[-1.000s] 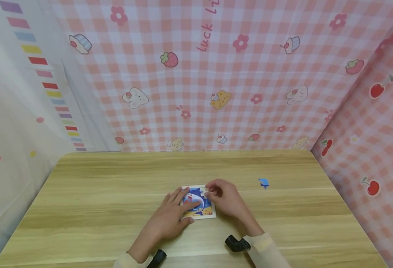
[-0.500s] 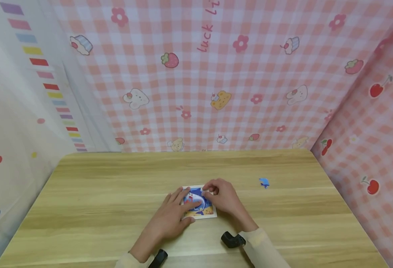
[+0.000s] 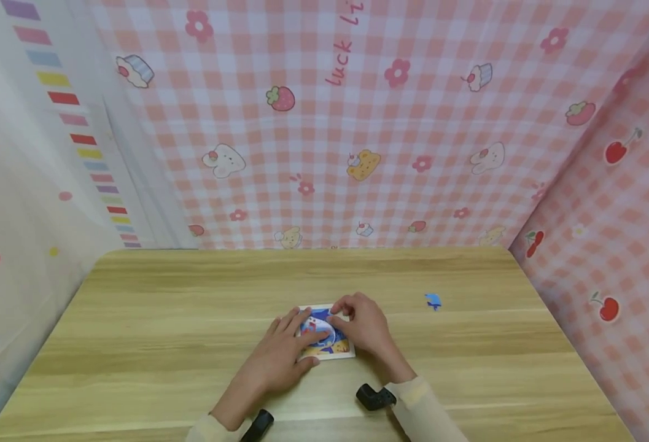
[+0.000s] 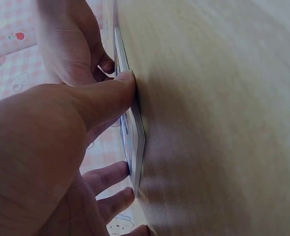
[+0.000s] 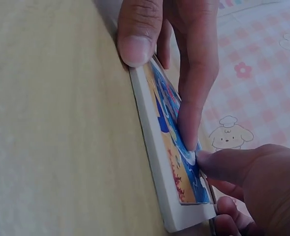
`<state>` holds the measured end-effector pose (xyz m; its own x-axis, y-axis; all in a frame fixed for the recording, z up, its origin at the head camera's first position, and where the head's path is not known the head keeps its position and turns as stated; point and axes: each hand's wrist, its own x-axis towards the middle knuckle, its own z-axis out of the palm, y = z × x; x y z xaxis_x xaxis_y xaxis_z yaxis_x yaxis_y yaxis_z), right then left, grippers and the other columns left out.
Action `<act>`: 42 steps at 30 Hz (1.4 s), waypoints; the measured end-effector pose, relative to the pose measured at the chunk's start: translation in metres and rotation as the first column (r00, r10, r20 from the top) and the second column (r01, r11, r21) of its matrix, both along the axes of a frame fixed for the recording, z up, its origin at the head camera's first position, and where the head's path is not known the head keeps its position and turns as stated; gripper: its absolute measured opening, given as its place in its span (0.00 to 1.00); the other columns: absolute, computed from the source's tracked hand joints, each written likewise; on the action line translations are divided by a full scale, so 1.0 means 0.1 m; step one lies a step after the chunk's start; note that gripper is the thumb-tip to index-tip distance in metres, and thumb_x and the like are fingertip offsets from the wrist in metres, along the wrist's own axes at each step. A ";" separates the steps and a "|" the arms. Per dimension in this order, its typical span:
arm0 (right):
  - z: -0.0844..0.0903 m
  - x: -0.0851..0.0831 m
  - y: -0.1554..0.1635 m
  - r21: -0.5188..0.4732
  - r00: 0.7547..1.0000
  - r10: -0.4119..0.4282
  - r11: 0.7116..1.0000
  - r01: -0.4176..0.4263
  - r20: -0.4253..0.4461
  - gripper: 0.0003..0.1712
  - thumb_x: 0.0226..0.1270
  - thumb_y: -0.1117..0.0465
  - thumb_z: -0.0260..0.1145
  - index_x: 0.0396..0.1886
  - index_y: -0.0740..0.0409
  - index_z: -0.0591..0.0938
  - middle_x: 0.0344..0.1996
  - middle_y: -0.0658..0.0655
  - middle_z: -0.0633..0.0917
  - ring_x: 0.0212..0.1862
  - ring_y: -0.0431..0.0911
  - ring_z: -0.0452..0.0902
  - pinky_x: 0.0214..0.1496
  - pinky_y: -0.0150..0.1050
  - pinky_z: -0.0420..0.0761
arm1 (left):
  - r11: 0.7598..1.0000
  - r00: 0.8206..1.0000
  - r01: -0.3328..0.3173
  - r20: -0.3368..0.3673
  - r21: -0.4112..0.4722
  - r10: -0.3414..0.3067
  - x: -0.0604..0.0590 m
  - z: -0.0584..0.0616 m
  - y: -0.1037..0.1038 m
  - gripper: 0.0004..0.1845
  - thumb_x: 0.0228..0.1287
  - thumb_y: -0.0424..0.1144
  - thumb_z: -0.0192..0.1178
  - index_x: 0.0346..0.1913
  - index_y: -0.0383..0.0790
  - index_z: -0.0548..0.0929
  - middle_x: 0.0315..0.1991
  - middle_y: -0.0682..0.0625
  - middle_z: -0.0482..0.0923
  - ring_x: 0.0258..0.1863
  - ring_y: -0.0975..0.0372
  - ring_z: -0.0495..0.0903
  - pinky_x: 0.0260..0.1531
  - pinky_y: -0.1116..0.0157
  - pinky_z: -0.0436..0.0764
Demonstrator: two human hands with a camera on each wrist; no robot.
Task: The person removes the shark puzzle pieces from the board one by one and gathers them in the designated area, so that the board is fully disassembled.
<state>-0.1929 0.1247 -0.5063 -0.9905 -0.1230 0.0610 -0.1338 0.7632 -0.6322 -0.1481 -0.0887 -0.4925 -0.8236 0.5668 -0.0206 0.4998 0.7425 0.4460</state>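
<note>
Wooden desk [image 3: 164, 319] fills the lower half of the frame, bare on both sides. At its lower centre lies a small picture puzzle board [image 3: 324, 334], flat on the desk. Left hand [image 3: 282, 356] rests on it with fingers straight; right hand [image 3: 363, 325] presses its upper right with bent fingers. A blue puzzle piece [image 3: 433, 301] lies apart, to the right. Pink checked cloth [image 3: 357, 123] closes the back and right edges.

A small home-style play or craft corner: a wood-grain surface [image 3: 191, 319] is walled in by pink gingham cloths [image 3: 357, 123] printed with strawberries, cupcakes and bunnies, and a white curtain [image 3: 20, 202] with coloured stripes and dots.
</note>
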 end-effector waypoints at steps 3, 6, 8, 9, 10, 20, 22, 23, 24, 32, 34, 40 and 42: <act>0.01 0.00 -0.01 0.008 1.000 0.007 1.000 -0.007 -0.012 0.06 0.64 0.52 0.75 0.35 0.47 0.88 0.29 0.48 0.77 0.29 0.40 0.68 0.31 0.32 0.67 | 1.000 1.000 0.002 0.000 -0.001 -0.002 0.00 0.00 -0.01 0.27 0.74 0.50 0.60 0.73 0.57 0.75 0.82 0.39 0.54 0.82 0.40 0.50 0.78 0.34 0.53; 0.02 0.00 0.00 0.024 1.000 0.024 0.999 -0.023 -0.014 0.05 0.64 0.53 0.75 0.35 0.48 0.88 0.29 0.49 0.78 0.29 0.40 0.69 0.31 0.32 0.68 | 1.000 1.000 0.001 0.006 -0.009 -0.001 0.00 -0.01 -0.01 0.27 0.74 0.50 0.60 0.73 0.58 0.74 0.82 0.40 0.54 0.82 0.41 0.50 0.78 0.35 0.53; 0.02 0.00 0.01 0.035 0.999 0.036 0.999 -0.035 -0.017 0.04 0.65 0.54 0.75 0.35 0.48 0.88 0.29 0.49 0.78 0.30 0.40 0.69 0.31 0.32 0.68 | 1.000 1.000 0.000 0.009 -0.016 0.000 0.00 -0.02 -0.01 0.27 0.74 0.51 0.60 0.73 0.58 0.74 0.82 0.40 0.53 0.82 0.41 0.49 0.78 0.35 0.53; 0.03 0.00 0.01 0.038 0.999 0.041 0.998 -0.040 -0.018 0.04 0.65 0.54 0.74 0.35 0.48 0.88 0.29 0.49 0.78 0.30 0.40 0.69 0.31 0.32 0.69 | 1.000 1.000 0.000 0.009 -0.018 0.000 0.00 -0.02 -0.01 0.27 0.74 0.51 0.60 0.74 0.59 0.74 0.82 0.41 0.53 0.82 0.41 0.49 0.78 0.35 0.53; 0.03 0.00 0.01 0.037 0.999 0.045 0.998 -0.044 -0.021 0.04 0.65 0.55 0.75 0.35 0.48 0.88 0.29 0.49 0.79 0.30 0.40 0.69 0.31 0.32 0.69 | 1.000 1.000 -0.002 0.010 -0.021 0.002 0.00 -0.02 -0.01 0.27 0.74 0.51 0.59 0.74 0.59 0.74 0.82 0.41 0.53 0.82 0.42 0.49 0.78 0.35 0.53; 0.06 0.02 0.00 0.002 0.998 0.039 0.999 -0.039 -0.043 0.04 0.64 0.55 0.75 0.35 0.47 0.88 0.29 0.48 0.80 0.29 0.40 0.68 0.31 0.31 0.67 | 1.000 1.000 -0.004 0.006 -0.020 0.004 -0.01 -0.04 -0.01 0.26 0.74 0.51 0.60 0.73 0.60 0.74 0.82 0.41 0.54 0.82 0.42 0.49 0.78 0.35 0.54; 0.05 0.02 -0.01 -0.028 0.999 0.028 0.999 -0.030 -0.045 0.04 0.65 0.56 0.75 0.34 0.47 0.87 0.29 0.47 0.81 0.30 0.40 0.69 0.32 0.32 0.68 | 1.000 1.000 -0.005 0.008 -0.016 0.005 -0.01 -0.04 -0.01 0.26 0.74 0.51 0.60 0.73 0.60 0.74 0.82 0.41 0.53 0.82 0.42 0.49 0.78 0.35 0.54; 0.05 0.03 -0.01 -0.049 0.999 0.022 0.998 -0.024 -0.040 0.04 0.65 0.56 0.75 0.33 0.47 0.87 0.29 0.47 0.81 0.30 0.40 0.69 0.33 0.31 0.69 | 1.000 1.000 -0.004 0.008 -0.016 0.005 -0.01 -0.04 -0.02 0.26 0.74 0.51 0.60 0.73 0.60 0.74 0.82 0.41 0.53 0.82 0.42 0.49 0.78 0.35 0.54; 0.05 0.03 -0.01 -0.078 0.999 0.016 0.997 -0.019 -0.031 0.04 0.65 0.57 0.75 0.33 0.47 0.86 0.29 0.46 0.82 0.31 0.39 0.71 0.34 0.31 0.71 | 1.000 1.000 -0.004 0.008 -0.016 0.004 -0.01 -0.04 -0.02 0.26 0.74 0.51 0.59 0.73 0.60 0.74 0.82 0.41 0.53 0.82 0.42 0.49 0.78 0.35 0.54; -0.02 0.03 -0.02 -0.235 0.999 0.044 0.971 -0.048 -0.025 0.05 0.65 0.63 0.75 0.34 0.49 0.86 0.28 0.46 0.87 0.31 0.37 0.80 0.35 0.28 0.80 | 1.000 1.000 -0.013 0.002 -0.013 0.013 0.00 -0.02 -0.03 0.26 0.74 0.50 0.60 0.73 0.59 0.75 0.82 0.40 0.54 0.82 0.41 0.49 0.78 0.35 0.54; -0.02 0.03 -0.02 -0.253 0.998 0.060 0.965 -0.067 -0.036 0.04 0.66 0.64 0.73 0.38 0.50 0.87 0.30 0.47 0.88 0.33 0.37 0.81 0.37 0.28 0.82 | 1.000 1.000 -0.013 0.001 -0.010 0.013 0.00 -0.01 -0.03 0.26 0.74 0.50 0.60 0.73 0.58 0.75 0.82 0.40 0.54 0.82 0.41 0.50 0.78 0.34 0.54; -0.01 0.04 0.02 -0.265 0.995 0.093 0.959 -0.100 -0.038 0.07 0.69 0.64 0.71 0.43 0.49 0.88 0.33 0.48 0.87 0.34 0.38 0.80 0.38 0.28 0.82 | 1.000 1.000 -0.013 0.001 -0.005 0.013 0.00 -0.01 -0.03 0.26 0.73 0.50 0.61 0.72 0.59 0.75 0.82 0.40 0.54 0.82 0.41 0.50 0.78 0.34 0.54; 0.01 0.04 0.05 -0.257 0.996 0.088 0.962 -0.093 -0.034 0.07 0.69 0.64 0.71 0.42 0.48 0.87 0.32 0.47 0.87 0.33 0.38 0.80 0.37 0.28 0.81 | 1.000 1.000 -0.009 0.004 -0.003 0.009 0.00 -0.02 -0.01 0.26 0.73 0.50 0.61 0.72 0.59 0.75 0.82 0.40 0.54 0.82 0.41 0.50 0.78 0.34 0.54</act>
